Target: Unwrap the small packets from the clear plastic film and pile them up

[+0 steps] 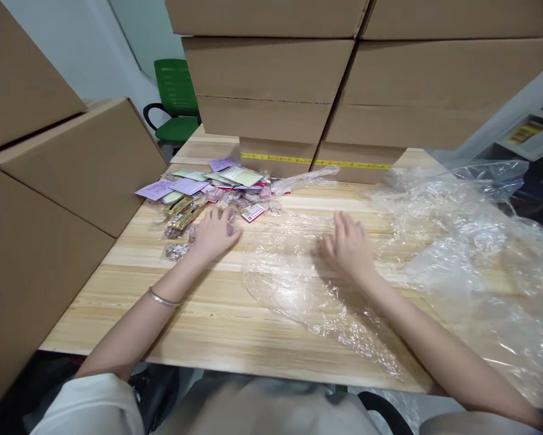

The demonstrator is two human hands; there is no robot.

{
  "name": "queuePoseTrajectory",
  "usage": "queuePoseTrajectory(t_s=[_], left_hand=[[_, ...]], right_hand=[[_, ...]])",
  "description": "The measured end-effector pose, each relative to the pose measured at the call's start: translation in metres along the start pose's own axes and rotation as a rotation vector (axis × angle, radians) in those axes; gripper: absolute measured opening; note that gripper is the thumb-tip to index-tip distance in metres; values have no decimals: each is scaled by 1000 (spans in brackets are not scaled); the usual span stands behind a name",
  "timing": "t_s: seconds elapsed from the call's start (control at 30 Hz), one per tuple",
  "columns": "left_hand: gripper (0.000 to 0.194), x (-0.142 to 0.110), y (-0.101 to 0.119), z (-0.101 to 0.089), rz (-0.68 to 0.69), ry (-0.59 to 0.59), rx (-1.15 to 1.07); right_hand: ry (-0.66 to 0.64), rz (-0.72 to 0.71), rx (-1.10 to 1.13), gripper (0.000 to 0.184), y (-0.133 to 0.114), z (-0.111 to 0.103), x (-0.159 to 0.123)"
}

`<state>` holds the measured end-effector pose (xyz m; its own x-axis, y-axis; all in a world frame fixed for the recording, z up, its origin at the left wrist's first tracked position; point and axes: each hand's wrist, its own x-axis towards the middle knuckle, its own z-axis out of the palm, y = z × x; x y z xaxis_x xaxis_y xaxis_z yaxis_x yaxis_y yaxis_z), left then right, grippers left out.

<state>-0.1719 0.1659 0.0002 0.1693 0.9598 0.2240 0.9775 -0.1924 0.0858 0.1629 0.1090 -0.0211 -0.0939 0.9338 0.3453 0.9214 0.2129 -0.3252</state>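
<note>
My left hand (217, 234) lies palm down at the near edge of a heap of small packets (221, 187), fingers slightly spread and touching some of them. Purple and pale green paper packets lie on top of the heap, with gold wrapped packets (185, 214) at its left side. A small clear packet (176, 252) rests on the table just left of my left hand. Over a flat, wrinkled clear plastic bag (289, 278) is my right hand (350, 244), its fingers loosely bent and apart. What lies under both palms is hidden.
Large cardboard boxes (271, 72) are stacked at the back of the wooden table (199, 326), with more boxes (76, 163) along the left. A big pile of crumpled clear plastic (470, 260) covers the right side. A green chair (176, 90) stands beyond.
</note>
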Motion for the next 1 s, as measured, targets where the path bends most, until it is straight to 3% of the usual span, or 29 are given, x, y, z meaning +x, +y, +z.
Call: queuePoseTrajectory(t_s=[0.07, 0.13, 0.27, 0.4, 0.5, 0.57, 0.67, 0.77, 0.87, 0.93, 1.0], left_hand=[[63, 3, 7, 7, -5, -44, 70], [57, 8, 10, 10, -8, -80, 105], [49, 14, 7, 7, 28, -137, 104], [50, 11, 3, -8, 29, -149, 72], [51, 0, 15, -26, -21, -78, 68], [53, -9, 35, -37, -5, 3, 63], [58, -24, 82, -36, 235, 43, -23], [51, -36, 131, -11, 613, -78, -136], [33, -41, 152, 14, 850, -187, -249], [38, -43, 145, 16, 905, -231, -346], [45, -45, 124, 5, 875, -270, -447]], right_hand=[[-200, -48, 49, 72, -15, 11, -19], [-310, -75, 40, 76, -23, 22, -35], [-335, -139, -6, 79, -25, 30, -44], [-372, -186, 37, 79, -22, 24, -37], [-372, -211, 133, 71, -18, 11, -32], [-308, -212, 180, 64, -16, -2, -29], [-140, -202, 232, 49, -13, -25, -30], [-44, -215, 292, 30, -15, -45, -43], [-258, -377, 325, 30, -21, -57, -67], [-441, -482, 278, 43, -24, -62, -84], [-511, -528, 197, 60, -25, -64, -98]])
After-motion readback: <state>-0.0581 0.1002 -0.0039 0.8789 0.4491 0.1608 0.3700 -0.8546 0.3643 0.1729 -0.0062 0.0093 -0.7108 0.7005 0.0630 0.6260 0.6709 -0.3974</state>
